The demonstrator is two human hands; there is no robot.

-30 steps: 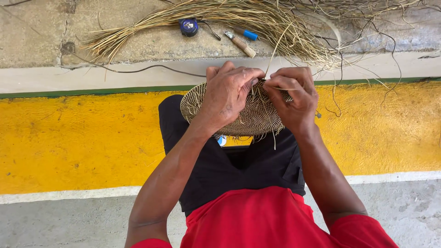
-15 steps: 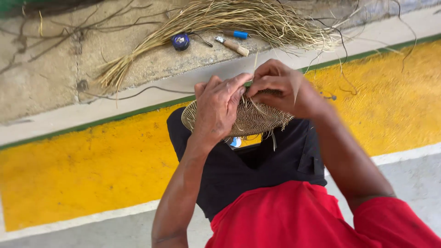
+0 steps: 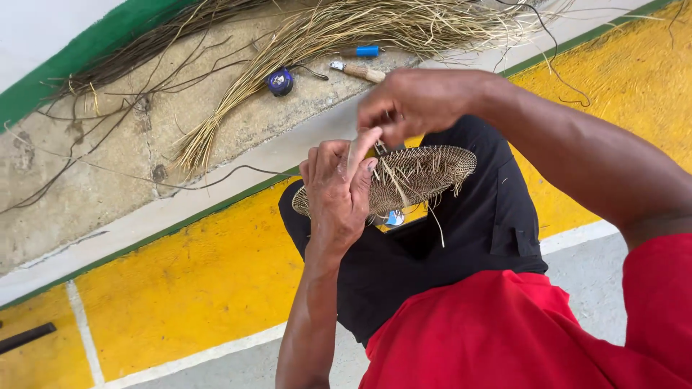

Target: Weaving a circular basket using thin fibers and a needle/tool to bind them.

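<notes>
Item: woven disc (image 3: 418,176), flat round fibre piece, resting over person's lap, tilted. L hand (image 3: 335,191) is gripping its near-left edge, fingers curling over rim, thumb up against weave. R hand (image 3: 414,101) is hovering just above disc's top edge, fingers pinched shut on a thin strand (image 3: 393,180) w/ loose ends hanging below. Beyond, on concrete: fibre bundle (image 3: 303,43), small blue round tool (image 3: 280,81), wooden-handled knife (image 3: 358,71).

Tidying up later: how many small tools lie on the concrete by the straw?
3: a blue round tool, a wooden-handled tool and a blue pen-like one. Straw may hide more.
</notes>
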